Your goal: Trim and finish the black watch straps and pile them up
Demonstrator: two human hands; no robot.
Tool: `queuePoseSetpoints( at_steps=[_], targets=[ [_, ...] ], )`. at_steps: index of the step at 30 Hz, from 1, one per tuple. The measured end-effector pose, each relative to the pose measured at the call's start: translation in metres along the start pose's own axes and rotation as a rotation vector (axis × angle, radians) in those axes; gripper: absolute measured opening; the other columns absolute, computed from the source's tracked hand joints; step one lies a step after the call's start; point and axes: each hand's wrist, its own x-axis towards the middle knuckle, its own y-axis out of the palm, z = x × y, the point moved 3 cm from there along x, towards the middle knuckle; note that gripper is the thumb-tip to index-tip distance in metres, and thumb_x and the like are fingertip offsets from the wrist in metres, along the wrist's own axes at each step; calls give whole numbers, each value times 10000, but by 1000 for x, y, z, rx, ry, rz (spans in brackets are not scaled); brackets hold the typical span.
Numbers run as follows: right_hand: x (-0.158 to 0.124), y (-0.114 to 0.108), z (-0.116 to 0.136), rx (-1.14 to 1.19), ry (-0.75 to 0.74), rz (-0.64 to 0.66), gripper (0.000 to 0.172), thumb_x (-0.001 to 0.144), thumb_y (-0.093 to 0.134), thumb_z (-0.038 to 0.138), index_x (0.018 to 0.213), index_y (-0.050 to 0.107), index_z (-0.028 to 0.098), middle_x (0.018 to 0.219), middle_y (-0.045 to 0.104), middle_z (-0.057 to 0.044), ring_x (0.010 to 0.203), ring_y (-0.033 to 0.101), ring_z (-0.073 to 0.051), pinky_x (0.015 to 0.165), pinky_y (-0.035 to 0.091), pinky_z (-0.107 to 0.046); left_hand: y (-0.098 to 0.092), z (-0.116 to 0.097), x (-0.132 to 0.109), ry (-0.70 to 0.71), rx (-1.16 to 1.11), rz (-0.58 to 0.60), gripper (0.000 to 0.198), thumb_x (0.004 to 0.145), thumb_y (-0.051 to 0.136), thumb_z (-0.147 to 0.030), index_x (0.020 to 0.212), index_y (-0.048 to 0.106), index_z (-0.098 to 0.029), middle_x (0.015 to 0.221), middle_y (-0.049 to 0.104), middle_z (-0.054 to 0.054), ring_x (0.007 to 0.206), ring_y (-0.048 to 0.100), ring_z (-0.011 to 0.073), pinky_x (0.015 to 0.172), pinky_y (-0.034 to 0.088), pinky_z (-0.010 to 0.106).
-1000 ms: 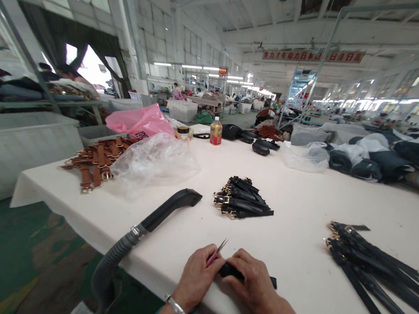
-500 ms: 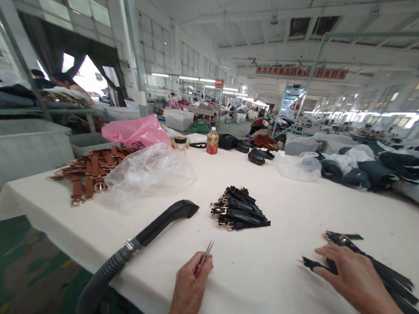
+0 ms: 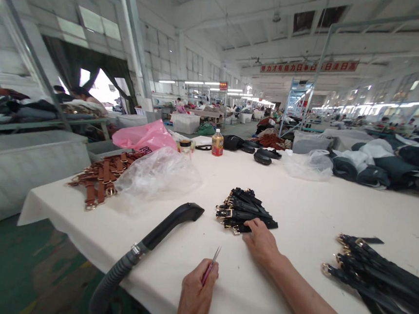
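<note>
My left hand (image 3: 198,290) is closed around pink-handled tweezers (image 3: 211,265), their two metal tips pointing up and away over the white tabletop. At the near edge of a small pile of black buckled straps (image 3: 247,206), my right hand (image 3: 262,241) has its fingers closed on the nearest black strap (image 3: 243,228); the thumb is partly hidden. A second bunch of black straps (image 3: 378,274) with gold buckles lies to the right, beyond my right forearm. A black hose nozzle (image 3: 172,222) rests left of the tweezers.
Brown buckled straps (image 3: 101,174), clear plastic (image 3: 156,174) and a pink bag (image 3: 143,135) lie at the table's left. A drink bottle (image 3: 217,143) and black cases (image 3: 263,157) stand farther back. Dark fabric rolls (image 3: 377,167) fill the far right. A grey hose (image 3: 110,280) crosses the front edge.
My right hand has left the right-hand bunch of straps and moved left to the middle pile. My left hand still holds the tweezers. The view has turned slightly left.
</note>
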Motion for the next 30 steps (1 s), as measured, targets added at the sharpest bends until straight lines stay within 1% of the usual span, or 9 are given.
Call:
queuePoseSetpoints(
  at_steps=[3,6,10,13,15,17,22,27,30],
  targets=[
    [1,-3,2,-52,42,-29,221,737,567,231,957,576,216,979,540,-55,956,455,-224,780,324,-314,0,-1,1,-5,15,2,346,835,367,-472,646,475,-203,582,447,-58,584,433,104,563,312,207],
    [-5,-7,11,-47,23,-3,144,697,598,220,837,573,202,893,551,-39,900,458,-218,752,292,-313,0,-2,0,-4,30,2,348,836,364,-472,649,479,-202,584,453,-57,582,434,104,560,316,205],
    [-35,-3,27,112,-21,71,136,662,607,186,776,533,185,780,553,-8,759,465,-173,692,293,-282,-1,-3,0,0,45,12,352,833,365,-470,654,505,-202,584,483,-50,582,452,112,557,330,210],
    [-65,1,36,281,-41,87,202,641,616,163,825,540,192,811,558,-5,769,474,-166,678,316,-262,0,-4,3,17,40,39,321,835,365,-452,802,568,-206,736,597,-22,717,531,135,661,385,218],
    [-80,2,40,350,-42,98,182,639,617,153,805,556,195,800,559,-2,768,483,-162,678,330,-257,2,-5,5,26,38,83,332,837,362,-436,962,574,-212,859,638,-5,807,560,144,728,405,226],
    [-89,2,43,391,-30,110,130,639,619,152,751,570,195,767,555,2,747,491,-157,674,341,-256,3,-7,7,31,52,147,353,832,368,-416,1051,566,-222,896,658,-2,813,578,145,725,418,227],
    [-95,0,48,448,-58,108,159,635,614,124,772,607,204,788,557,-6,787,503,-164,700,364,-259,5,-10,4,39,130,261,219,752,488,-308,903,638,-254,778,669,-41,727,584,134,643,394,210],
    [-95,0,47,462,-126,119,157,646,581,108,775,589,197,781,542,-6,768,500,-160,700,378,-266,7,-12,0,20,198,236,162,763,463,-287,815,612,-251,699,628,-55,678,552,120,610,343,214],
    [-93,-2,46,514,-173,94,146,643,557,96,761,554,182,873,527,-27,800,503,-156,715,393,-264,8,-12,-1,14,230,224,159,777,441,-295,776,594,-248,672,607,-58,662,535,116,594,314,217]
  ],
)
